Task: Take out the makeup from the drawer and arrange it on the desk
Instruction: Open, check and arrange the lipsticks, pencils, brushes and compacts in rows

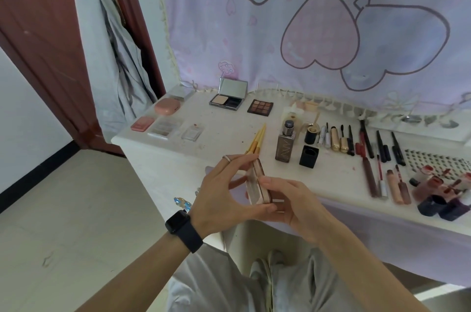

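Observation:
A flat pinkish compact case [258,181] is held on edge above the white desk's [229,143] front edge. My left hand [219,197], with a ring and a black watch, grips its left side with fingers over the top end. My right hand [293,207] pinches its right side and bottom end. On the desk lie an open powder compact [226,101], an eyeshadow palette [260,107], yellow-handled brushes [257,139], a foundation bottle [286,144] and a row of pencils and mascaras [356,143]. The drawer is not in view.
Pink and clear cases [165,123] sit at the desk's left end. Lip glosses and dark caps [438,192] crowd the right end, beside a nail tip sheet [438,161]. A purple cloth [331,31] hangs behind. A brown door [51,44] with a grey garment stands left.

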{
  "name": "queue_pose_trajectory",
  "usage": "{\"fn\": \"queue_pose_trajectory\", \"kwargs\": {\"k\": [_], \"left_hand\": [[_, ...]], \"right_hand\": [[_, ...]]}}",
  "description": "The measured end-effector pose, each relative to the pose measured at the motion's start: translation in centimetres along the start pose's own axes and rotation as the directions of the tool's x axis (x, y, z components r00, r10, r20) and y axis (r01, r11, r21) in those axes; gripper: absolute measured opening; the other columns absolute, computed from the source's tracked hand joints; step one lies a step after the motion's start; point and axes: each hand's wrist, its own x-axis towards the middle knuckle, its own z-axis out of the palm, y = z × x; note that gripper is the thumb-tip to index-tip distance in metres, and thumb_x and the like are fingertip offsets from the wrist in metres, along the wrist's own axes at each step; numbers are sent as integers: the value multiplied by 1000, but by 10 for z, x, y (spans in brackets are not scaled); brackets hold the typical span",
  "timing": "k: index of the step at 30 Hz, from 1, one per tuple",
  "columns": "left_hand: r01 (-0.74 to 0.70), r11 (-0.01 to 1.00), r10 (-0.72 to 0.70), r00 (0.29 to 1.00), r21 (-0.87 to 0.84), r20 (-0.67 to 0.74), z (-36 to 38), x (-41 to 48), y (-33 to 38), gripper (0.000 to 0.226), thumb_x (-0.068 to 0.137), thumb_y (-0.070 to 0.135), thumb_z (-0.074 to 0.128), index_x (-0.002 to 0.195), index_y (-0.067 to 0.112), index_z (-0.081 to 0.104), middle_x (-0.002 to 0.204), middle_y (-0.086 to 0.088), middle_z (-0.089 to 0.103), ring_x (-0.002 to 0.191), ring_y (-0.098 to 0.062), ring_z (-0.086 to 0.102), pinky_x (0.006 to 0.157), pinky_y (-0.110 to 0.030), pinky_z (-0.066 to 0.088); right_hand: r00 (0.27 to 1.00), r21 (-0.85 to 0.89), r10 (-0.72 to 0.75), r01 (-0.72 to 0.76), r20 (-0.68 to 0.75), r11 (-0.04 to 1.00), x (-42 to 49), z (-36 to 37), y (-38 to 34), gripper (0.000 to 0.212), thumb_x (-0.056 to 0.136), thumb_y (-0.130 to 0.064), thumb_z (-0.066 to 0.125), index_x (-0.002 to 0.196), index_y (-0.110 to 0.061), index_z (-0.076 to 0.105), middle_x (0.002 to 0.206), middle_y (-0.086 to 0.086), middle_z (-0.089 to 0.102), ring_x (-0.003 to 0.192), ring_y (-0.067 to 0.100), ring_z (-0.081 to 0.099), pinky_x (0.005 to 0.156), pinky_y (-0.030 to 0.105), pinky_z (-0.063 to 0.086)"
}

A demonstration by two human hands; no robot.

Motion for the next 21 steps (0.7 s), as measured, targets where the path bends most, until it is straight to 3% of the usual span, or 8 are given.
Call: {"fn": "queue_pose_trajectory", "kwargs": {"k": [5,10,16,18,21], "left_hand": [[50,998,-51,998,-36,-25,-2,0,-2,81,60,59,81,131,30,57,120,13,60,113,-9,59,90,-20,53],[119,989,-122,992,-92,-37,-6,1,-2,76,58,56,83,126,40,54,115,21,60,112,-4,59,84,-11,51],[251,917,-285,956,-311,-68,-17,-5,-14,76,59,44,87,126,33,55,126,11,63,116,-13,62,94,-35,56],[272,903,-304,952,-333,-46,-25,-8,-19,75,57,39,87,124,28,54,123,12,65,115,-13,63,94,-31,55],[294,923,-302,953,-249,8,-39,-13,-26,78,57,40,88,126,28,52,119,15,67,114,-9,63,96,-22,51]], "right_hand": [[998,11,62,-62,-9,998,4,2,-1,61,72,-40,76,115,3,70,113,30,68,91,34,67,99,59,51],[994,-4,106,-106,-5,994,7,4,-4,63,70,-43,75,114,1,70,106,22,73,92,34,71,99,54,53],[995,160,101,-96,-22,982,10,5,-7,56,85,-46,65,118,-1,68,109,24,72,98,39,70,88,43,59],[994,142,84,-75,-64,987,14,6,-7,54,91,-48,60,120,-2,67,108,22,74,97,37,71,90,43,58],[995,87,70,-64,-67,994,16,12,-6,56,85,-48,62,116,-2,68,105,19,75,93,34,72,93,44,56]]}}
